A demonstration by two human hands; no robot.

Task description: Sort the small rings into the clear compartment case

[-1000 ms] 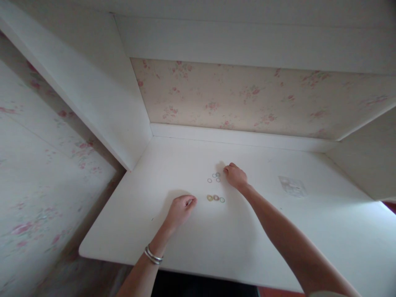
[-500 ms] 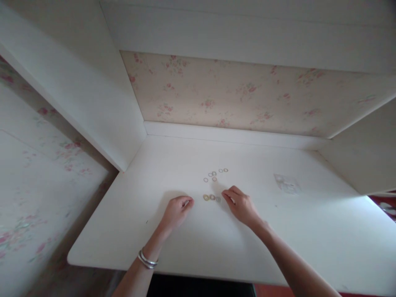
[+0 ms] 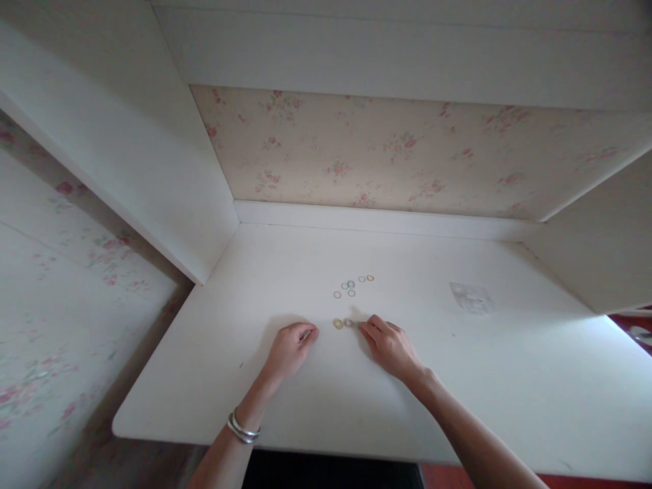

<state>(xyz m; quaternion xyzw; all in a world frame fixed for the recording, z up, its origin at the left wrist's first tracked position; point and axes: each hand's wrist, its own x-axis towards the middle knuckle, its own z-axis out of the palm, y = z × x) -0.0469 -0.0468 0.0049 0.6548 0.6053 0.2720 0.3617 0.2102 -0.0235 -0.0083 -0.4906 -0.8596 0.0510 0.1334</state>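
Palm down, the right hand (image 3: 390, 344) rests on the white desk (image 3: 509, 380), fingertips pinching at the near row of small rings (image 3: 343, 323). Left hand (image 3: 291, 346) lies loosely curled beside them, whether holding anything is unclear. More rings (image 3: 352, 285) lie farther back.

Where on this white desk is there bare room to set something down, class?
Free: the desk between the left panel and the small rings; the front strip; the far right past the clear packet. Crowded: the middle, around left hand and right hand.

Clear plastic bag (image 3: 471, 297) on white desk (image 3: 534, 380), floral wallpaper (image 3: 407, 153) behind.
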